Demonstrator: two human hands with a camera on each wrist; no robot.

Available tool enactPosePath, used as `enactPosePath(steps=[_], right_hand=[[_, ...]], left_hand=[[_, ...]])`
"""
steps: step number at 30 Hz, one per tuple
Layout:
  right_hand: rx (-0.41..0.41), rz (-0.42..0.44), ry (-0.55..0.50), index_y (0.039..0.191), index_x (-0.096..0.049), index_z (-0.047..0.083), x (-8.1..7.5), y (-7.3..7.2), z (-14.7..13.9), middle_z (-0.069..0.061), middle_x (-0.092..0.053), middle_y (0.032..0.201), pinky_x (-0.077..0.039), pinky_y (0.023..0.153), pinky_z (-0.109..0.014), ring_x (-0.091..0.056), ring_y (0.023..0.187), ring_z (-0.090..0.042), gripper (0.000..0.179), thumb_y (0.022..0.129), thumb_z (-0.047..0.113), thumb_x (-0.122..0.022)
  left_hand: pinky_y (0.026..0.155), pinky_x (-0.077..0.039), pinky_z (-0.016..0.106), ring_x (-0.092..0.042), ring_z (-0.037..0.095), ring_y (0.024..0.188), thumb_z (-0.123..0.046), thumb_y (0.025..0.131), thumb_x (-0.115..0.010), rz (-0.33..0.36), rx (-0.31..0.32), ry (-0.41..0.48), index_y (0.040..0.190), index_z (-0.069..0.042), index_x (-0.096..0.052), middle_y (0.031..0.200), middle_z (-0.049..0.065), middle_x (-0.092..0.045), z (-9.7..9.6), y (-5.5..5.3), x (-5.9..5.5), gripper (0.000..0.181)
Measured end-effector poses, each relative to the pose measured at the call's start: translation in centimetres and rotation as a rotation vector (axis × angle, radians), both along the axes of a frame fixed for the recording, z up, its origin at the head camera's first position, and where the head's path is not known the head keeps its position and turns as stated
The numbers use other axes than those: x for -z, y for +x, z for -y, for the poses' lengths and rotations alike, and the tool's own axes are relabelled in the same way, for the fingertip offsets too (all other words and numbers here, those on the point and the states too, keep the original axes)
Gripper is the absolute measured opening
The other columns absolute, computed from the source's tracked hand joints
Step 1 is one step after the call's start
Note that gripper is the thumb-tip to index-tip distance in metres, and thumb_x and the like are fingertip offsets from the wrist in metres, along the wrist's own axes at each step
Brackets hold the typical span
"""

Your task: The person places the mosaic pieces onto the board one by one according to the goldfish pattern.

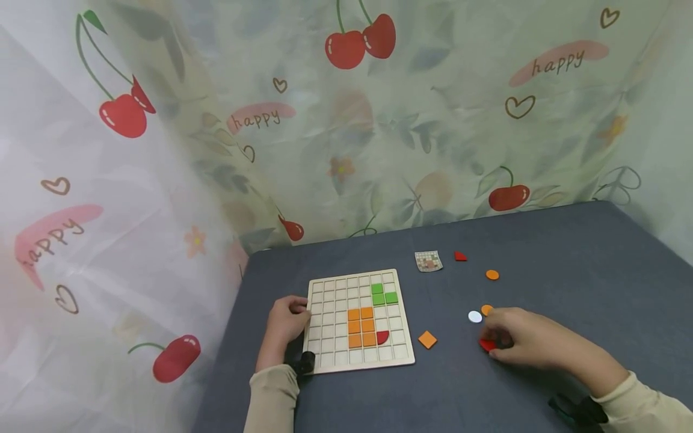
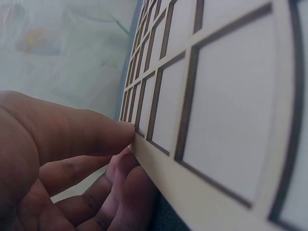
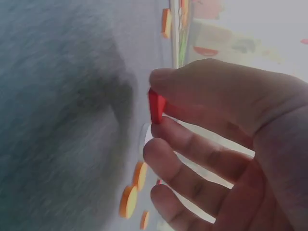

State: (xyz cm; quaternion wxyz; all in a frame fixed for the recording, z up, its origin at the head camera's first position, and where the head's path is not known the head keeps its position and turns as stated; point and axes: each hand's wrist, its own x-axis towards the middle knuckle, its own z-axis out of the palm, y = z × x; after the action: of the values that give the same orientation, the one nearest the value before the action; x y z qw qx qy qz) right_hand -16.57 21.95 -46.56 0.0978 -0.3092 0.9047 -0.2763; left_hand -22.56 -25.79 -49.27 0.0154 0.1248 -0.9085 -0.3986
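Note:
My left hand pinches the left edge of a pale wooden grid board. In the left wrist view the thumb lies on the rim and curled fingers sit against the side. Right of the board, my right hand holds a small red piece between thumb and fingertips, close over the table. The right wrist view shows this red piece edge-on, its outline partly hidden. On the board are orange squares, green squares and a rounded red piece.
A loose orange square lies right of the board. A white disc and an orange disc lie by the right hand. Farther back are another orange disc, a red quarter-round piece and a small pattern card.

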Motion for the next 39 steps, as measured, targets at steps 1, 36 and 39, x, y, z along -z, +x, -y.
enactPosePath(steps=[1, 36, 39], right_hand=[[0.002, -0.006, -0.007, 0.097, -0.073, 0.026, -0.1, 0.0, 0.3, 0.014, -0.06, 0.087, -0.046, 0.063, -0.022, -0.05, 0.072, 0.001, 0.016, 0.089, 0.018, -0.083], [-0.134, -0.11, -0.092, 0.105, -0.079, 0.02, -0.2, -4.3, 19.9, 0.008, -0.069, 0.097, -0.05, 0.07, -0.024, -0.056, 0.075, -0.004, 0.012, 0.093, 0.022, -0.079], [-0.149, -0.117, -0.072, 0.104, -0.08, 0.02, 0.0, -4.4, 21.6, 0.007, -0.069, 0.095, -0.05, 0.07, -0.024, -0.055, 0.075, -0.004, 0.012, 0.093, 0.025, -0.079]], left_hand=[[0.073, -0.055, 0.036, -0.065, 0.025, 0.091, -0.006, 0.092, -0.069, -0.001, 0.003, -0.001, 0.121, -0.001, -0.075, 0.102, 0.013, -0.07, 0.0, -0.1, 0.0, 0.03], [0.072, -0.055, 0.036, -0.065, 0.025, 0.091, -0.007, 0.091, -0.067, -0.005, 0.017, -0.011, 0.12, -0.002, -0.075, 0.102, 0.012, -0.07, 0.4, -0.4, 0.2, 0.031], [0.072, -0.055, 0.035, -0.065, 0.025, 0.091, -0.006, 0.09, -0.068, -0.004, 0.019, -0.01, 0.12, -0.002, -0.075, 0.102, 0.013, -0.07, 0.5, -0.4, 0.3, 0.031]])
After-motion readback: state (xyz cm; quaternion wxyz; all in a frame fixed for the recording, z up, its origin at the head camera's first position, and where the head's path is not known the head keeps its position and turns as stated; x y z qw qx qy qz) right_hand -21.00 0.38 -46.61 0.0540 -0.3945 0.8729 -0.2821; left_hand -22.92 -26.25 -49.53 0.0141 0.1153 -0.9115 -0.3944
